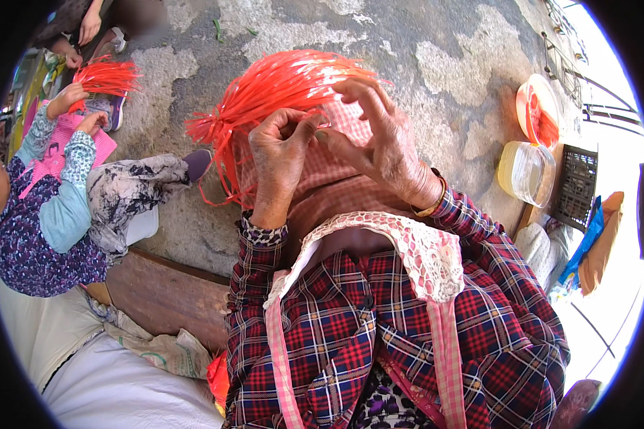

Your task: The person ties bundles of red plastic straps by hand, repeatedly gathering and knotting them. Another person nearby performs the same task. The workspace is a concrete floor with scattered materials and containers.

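Observation:
A bundle of shiny red plastic strips [295, 75], gathered and tied at its left end, lies across my lap on a pink gingham apron [322, 177]. With thumb and forefinger, my left hand [279, 155] pinches a thin red strip [317, 113] just above the apron. Facing it, my right hand [386, 139] has its thumb tip close to the pinched strip, while its fingers are raised and spread. I see nothing between its thumb and fingers, though a fine strand there could be hidden.
At left, a seated co-worker [48, 214] holds another red strip bundle [107, 75]; another person's hand [90, 26] is beyond. Rightward on the stained concrete floor [451, 64] are a bowl [523, 107] with red material, a clear plastic tub [534, 174] and a black crate [575, 185].

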Tool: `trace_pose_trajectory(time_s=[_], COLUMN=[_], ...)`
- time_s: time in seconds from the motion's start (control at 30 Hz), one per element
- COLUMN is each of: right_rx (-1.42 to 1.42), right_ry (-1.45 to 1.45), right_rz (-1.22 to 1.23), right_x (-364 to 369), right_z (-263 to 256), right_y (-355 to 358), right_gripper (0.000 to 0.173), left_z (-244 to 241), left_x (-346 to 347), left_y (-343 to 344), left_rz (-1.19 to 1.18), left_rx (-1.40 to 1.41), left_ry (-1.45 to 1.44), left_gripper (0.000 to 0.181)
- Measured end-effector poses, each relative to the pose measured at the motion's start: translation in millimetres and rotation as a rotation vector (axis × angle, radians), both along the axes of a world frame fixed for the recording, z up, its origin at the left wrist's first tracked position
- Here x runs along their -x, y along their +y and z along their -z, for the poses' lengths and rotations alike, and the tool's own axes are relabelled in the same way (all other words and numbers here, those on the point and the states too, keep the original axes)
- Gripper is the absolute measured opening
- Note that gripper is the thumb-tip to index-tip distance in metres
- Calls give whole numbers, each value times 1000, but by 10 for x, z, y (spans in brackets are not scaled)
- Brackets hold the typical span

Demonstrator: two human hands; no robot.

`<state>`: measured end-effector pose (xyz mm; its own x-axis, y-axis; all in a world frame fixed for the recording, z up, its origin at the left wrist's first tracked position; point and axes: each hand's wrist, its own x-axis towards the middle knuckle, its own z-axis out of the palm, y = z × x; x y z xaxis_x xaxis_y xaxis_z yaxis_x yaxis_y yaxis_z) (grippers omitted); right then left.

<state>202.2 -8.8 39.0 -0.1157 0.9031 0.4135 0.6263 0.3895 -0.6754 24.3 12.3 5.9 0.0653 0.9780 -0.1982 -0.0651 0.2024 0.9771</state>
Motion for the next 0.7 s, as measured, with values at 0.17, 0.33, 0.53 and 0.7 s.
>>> trace_pose_trajectory(time_s=[0.17,0.33,0.53,0.7], right_rx=[354,348,359,552], right_ry=[218,259,275,571], right_rz=[-94,-48,-50,-173], right_x=[-66,-76,-149,-181], right_z=[30,156,318,370], right_y=[4,39,80,156], right_gripper=[54,34,27,26], left_z=[17,8,-55,-73], left_x=[-41,-50,-43,18], left_y=[-41,-34,-24,42], left_rz=[83,146,143,136], left_rx=[-103,-94,9,183], left_ry=[95,69,-49,-156], left_gripper=[18,13,11,12])
